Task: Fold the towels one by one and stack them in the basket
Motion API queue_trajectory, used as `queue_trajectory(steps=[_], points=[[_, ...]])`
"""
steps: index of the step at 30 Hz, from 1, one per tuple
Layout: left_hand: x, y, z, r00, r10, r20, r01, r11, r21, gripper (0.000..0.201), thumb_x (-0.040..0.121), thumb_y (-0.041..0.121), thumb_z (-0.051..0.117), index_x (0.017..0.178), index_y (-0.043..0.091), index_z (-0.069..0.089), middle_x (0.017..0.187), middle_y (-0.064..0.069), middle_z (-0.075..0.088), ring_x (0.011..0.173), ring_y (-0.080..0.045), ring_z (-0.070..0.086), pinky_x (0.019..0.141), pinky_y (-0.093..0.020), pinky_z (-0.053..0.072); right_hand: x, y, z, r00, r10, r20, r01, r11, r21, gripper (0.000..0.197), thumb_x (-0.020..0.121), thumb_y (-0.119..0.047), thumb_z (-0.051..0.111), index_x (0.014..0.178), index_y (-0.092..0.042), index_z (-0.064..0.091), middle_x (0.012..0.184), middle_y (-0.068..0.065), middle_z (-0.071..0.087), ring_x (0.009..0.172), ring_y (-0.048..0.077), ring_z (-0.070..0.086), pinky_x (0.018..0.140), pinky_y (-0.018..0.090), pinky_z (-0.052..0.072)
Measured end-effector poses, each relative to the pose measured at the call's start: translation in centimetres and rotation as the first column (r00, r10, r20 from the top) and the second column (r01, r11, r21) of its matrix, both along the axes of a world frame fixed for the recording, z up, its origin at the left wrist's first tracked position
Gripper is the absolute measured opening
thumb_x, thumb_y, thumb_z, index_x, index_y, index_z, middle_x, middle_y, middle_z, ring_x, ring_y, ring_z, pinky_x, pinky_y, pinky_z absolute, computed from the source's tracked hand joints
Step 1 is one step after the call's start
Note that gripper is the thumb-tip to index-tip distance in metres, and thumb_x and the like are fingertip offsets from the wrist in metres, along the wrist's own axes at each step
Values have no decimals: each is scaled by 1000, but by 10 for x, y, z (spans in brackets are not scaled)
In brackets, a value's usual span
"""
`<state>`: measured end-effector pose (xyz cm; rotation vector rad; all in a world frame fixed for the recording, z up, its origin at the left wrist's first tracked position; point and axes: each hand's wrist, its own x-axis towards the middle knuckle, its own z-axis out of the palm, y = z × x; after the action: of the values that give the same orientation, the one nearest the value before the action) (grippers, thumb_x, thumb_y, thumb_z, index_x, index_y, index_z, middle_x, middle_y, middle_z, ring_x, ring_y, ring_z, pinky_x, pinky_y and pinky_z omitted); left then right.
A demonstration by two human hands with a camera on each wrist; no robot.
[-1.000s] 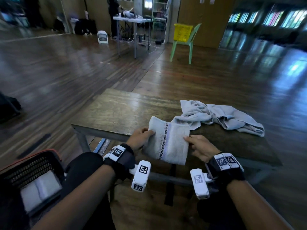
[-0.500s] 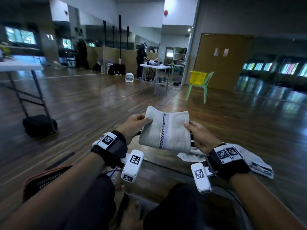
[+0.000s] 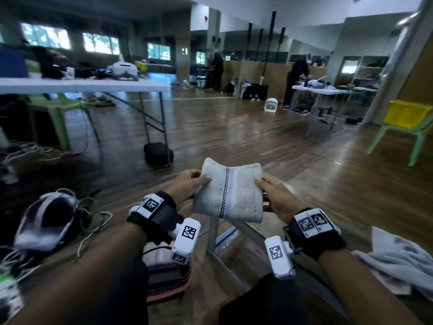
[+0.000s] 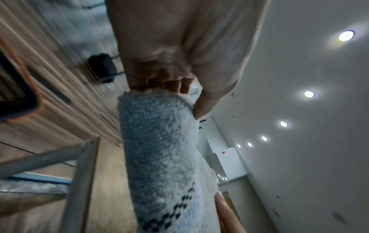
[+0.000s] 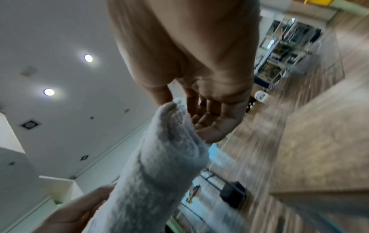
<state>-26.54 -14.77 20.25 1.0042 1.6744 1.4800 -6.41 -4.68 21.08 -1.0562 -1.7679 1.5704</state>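
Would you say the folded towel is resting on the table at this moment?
No, the folded towel is held up in the air, the left hand and right hand gripping its opposite edges.

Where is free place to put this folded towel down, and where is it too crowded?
For the folded towel: the basket below the left hand shows dark free room. Bare floor lies ahead, between the black bag and the right green chair. Crowded: headset and cables at left, loose towels at right.
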Motion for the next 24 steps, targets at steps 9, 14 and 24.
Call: queue_trajectory(steps=[9, 14, 24], points=[[-99, -49, -115, 968, 253, 3, -242, 931, -272, 9, 92, 6, 54, 98, 4, 59, 75, -3, 57, 49, -2, 54, 39, -9, 37, -139, 1, -120, 949, 264, 174, -219, 945, -241, 12, 95, -20, 46, 87, -16, 54, 82, 7, 56, 68, 20, 54, 47, 23, 43], [-146, -58, -206, 943, 330, 34, -277, 839, -468, 7, 91, 6, 53, 96, 7, 58, 78, -3, 58, 55, -6, 53, 40, -11, 38, -205, -1, -210, 881, 354, 313, -224, 897, -382, 11, 92, -14, 44, 84, -15, 51, 87, 8, 55, 77, 24, 54, 65, 32, 46], [-232, -3, -372, 946, 325, 0, -219, 636, -740, 19, 81, 11, 52, 90, 1, 65, 96, -15, 64, 95, -30, 62, 78, -29, 46, -311, 35, -382, 685, 393, 613, -211, 913, -350, 26, 87, -18, 43, 93, 3, 57, 97, 16, 56, 92, 31, 55, 79, 37, 45]])
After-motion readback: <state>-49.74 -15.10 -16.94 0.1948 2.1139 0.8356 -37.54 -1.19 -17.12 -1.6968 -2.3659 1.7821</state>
